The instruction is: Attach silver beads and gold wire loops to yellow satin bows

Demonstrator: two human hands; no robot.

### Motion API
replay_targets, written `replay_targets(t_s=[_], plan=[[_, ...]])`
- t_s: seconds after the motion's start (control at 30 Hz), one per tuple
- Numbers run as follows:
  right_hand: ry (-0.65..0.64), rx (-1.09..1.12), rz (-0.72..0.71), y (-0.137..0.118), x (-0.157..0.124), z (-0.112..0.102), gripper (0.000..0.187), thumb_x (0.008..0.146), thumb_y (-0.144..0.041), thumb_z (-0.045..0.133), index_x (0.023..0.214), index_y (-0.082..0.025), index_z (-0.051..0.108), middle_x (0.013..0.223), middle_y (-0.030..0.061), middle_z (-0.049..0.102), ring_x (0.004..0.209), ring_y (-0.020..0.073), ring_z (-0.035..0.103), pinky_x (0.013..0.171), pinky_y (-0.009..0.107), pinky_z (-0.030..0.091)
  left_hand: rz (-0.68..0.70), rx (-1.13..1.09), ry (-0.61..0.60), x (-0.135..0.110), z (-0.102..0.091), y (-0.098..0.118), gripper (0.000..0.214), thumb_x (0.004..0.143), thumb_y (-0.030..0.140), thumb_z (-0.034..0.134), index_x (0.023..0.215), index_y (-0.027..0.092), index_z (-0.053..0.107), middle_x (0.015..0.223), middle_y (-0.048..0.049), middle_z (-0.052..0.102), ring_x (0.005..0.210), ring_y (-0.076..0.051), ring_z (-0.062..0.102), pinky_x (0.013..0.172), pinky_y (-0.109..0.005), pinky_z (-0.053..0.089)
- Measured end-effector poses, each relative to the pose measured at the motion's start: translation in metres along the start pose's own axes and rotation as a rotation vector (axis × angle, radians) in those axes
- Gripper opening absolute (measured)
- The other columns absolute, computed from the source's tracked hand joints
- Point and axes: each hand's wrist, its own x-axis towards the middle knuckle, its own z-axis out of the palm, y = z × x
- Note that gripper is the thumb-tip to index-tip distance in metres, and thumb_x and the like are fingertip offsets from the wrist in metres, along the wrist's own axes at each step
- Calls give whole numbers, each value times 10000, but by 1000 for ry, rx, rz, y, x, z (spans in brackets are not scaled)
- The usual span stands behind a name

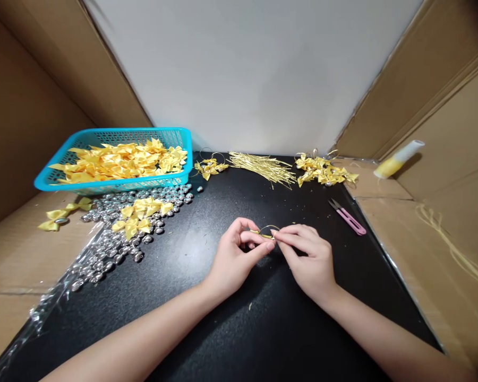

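Over the middle of the black table, my left hand and my right hand meet at the fingertips. Between them is a yellow ribbon bow, mostly covered by my left fingers and thumb. A thin gold cord arches above it in a small loop. My right thumb and fingertips pinch the cord close to my left thumb tip. Whether a bead sits in the bow, I cannot tell.
A blue basket of yellow bows stands back left, silver beads spread before it. Loose bows lie on the beads. Gold cords, finished bows, pink thread snips and a yellow-white spool lie beyond my hands.
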Motion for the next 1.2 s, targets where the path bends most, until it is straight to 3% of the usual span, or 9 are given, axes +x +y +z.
replay_targets(t_s=[0.2,0.43,0.9,1.2], plan=[[-97,412,273,6,6,0,177,768,-162,698,822,-305,788,800,12,710,754,165,660,688,302,526,-122,-63,-107,3,-4,-3,297,713,295,792,779,167,532,660,19,694,591,-91,570,620,-219,400],[-87,547,450,9,6,3,104,703,-233,770,795,-274,797,747,25,715,696,162,652,628,290,535,-114,-30,-106,4,-5,-5,205,732,290,772,765,136,642,693,-13,707,656,-104,625,660,-216,448],[-38,507,438,1,4,4,169,730,-195,735,867,-274,794,780,21,694,694,145,644,603,263,543,-139,-33,-105,4,-1,-2,172,737,261,753,795,132,655,725,-30,732,661,-109,639,654,-212,457],[-90,565,413,5,2,5,196,765,-205,719,932,-286,782,799,7,656,656,118,630,603,257,544,-117,-7,-135,4,-2,-3,123,783,243,709,796,131,663,741,-31,732,664,-99,631,655,-201,451]])
